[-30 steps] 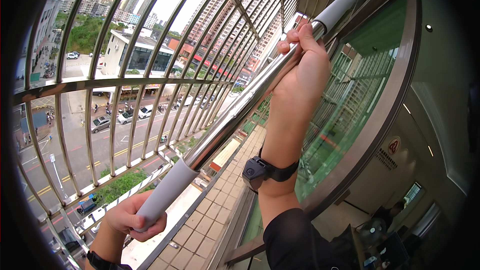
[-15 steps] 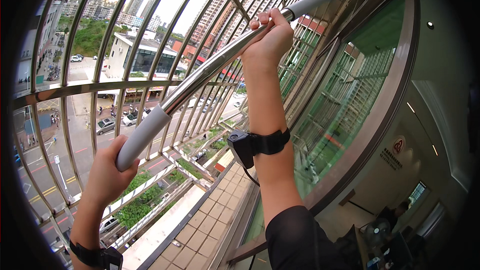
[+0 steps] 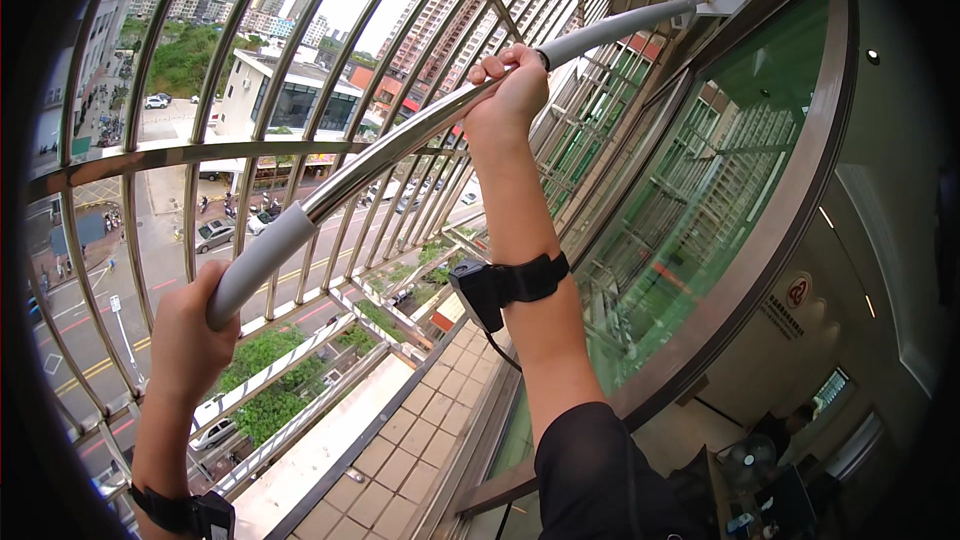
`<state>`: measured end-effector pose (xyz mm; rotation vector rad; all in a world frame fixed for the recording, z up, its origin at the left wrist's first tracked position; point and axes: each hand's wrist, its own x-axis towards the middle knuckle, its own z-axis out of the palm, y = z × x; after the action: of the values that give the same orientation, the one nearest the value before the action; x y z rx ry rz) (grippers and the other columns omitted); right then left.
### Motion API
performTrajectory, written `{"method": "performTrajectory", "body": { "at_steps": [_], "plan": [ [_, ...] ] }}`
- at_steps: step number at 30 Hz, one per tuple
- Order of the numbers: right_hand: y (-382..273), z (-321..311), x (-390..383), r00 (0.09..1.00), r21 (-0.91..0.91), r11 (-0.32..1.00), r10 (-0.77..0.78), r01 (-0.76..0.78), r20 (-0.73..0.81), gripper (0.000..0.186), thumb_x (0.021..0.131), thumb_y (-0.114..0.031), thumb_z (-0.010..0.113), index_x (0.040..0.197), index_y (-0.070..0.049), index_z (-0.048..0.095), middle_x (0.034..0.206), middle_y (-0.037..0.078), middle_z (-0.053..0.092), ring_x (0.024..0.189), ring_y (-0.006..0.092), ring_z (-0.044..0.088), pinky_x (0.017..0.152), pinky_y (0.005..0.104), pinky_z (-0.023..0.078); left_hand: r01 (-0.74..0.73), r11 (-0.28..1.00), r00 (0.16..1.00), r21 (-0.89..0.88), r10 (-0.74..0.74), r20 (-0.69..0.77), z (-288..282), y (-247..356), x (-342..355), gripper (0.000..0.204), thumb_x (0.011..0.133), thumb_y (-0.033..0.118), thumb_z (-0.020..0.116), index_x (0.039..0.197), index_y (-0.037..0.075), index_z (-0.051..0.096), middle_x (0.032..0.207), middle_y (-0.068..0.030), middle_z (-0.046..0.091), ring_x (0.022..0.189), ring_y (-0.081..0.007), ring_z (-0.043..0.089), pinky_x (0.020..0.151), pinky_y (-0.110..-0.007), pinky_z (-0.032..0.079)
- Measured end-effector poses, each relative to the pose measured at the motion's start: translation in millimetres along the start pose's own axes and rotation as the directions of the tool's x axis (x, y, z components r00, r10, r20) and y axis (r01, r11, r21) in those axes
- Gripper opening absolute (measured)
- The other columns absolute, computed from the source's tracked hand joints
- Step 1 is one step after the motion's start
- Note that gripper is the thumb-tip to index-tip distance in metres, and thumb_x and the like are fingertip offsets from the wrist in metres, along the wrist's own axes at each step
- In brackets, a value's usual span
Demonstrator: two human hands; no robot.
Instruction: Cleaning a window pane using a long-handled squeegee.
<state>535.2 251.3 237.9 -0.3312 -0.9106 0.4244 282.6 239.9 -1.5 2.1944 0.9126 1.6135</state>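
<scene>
A telescopic window-cleaning pole [image 3: 385, 162], shiny metal in the middle with grey grips, slants up from the lower left to the upper right. My left hand [image 3: 192, 342] is closed round the lower end of its grey grip. Farther up, my right hand [image 3: 508, 98] wraps round the metal tube just below the upper grey section. A pale flat cleaning head [image 3: 682, 3] sits at the far end of the pole, by the top of the window frame. Its contact with the glass pane [image 3: 730, 130] cannot be made out. Both forearms wear black straps with small devices.
A metal bar cage [image 3: 190, 153] runs along the left, with a street and buildings beyond. Below lies a tiled ledge [image 3: 400, 440]. The brown window frame [image 3: 790, 230] curves down on the right. Indoors, a fan [image 3: 750, 458] and a seated person appear at lower right.
The pole and both my hands have shifted a little to the left. The cleaning head now sits lower and farther left in view. Both hands keep their hold.
</scene>
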Motion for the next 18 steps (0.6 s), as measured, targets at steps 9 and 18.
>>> {"method": "performTrajectory", "body": {
  "at_steps": [9, 18],
  "plan": [
    [-24.0, 31.1, 16.5, 0.980, 0.102, 0.993, 0.042, -0.063, 0.192, 0.018, 0.081, -0.009, 0.047, 0.068, -0.013, 0.035, 0.059, -0.004, 0.034, 0.044, 0.0050, 0.035, 0.039, 0.0205, 0.035, -0.085, 0.951, 0.957, 0.297, 0.161, -0.241, -0.8, 35.8, -9.1, 0.040, 0.071, -0.002, 0.061, 0.108, 0.009, 0.055, 0.084, -0.0164, 0.062, 0.072, -0.0348, 0.061, 0.059, -0.041, 0.047],
    [-61.7, 18.6, 61.6, 0.939, 0.194, 0.975, 0.039, -0.111, 0.343, 0.028, 0.080, -0.007, 0.052, 0.061, -0.016, 0.034, 0.052, -0.007, 0.033, 0.041, 0.0024, 0.035, 0.041, 0.0167, 0.035, -0.075, 0.989, 0.936, 0.129, 0.114, -0.333, 3.0, 90.4, 19.7, 0.054, 0.060, 0.002, 0.077, 0.109, 0.014, 0.058, 0.090, -0.0102, 0.066, 0.076, -0.0259, 0.065, 0.063, -0.032, 0.049]
  ]
}}
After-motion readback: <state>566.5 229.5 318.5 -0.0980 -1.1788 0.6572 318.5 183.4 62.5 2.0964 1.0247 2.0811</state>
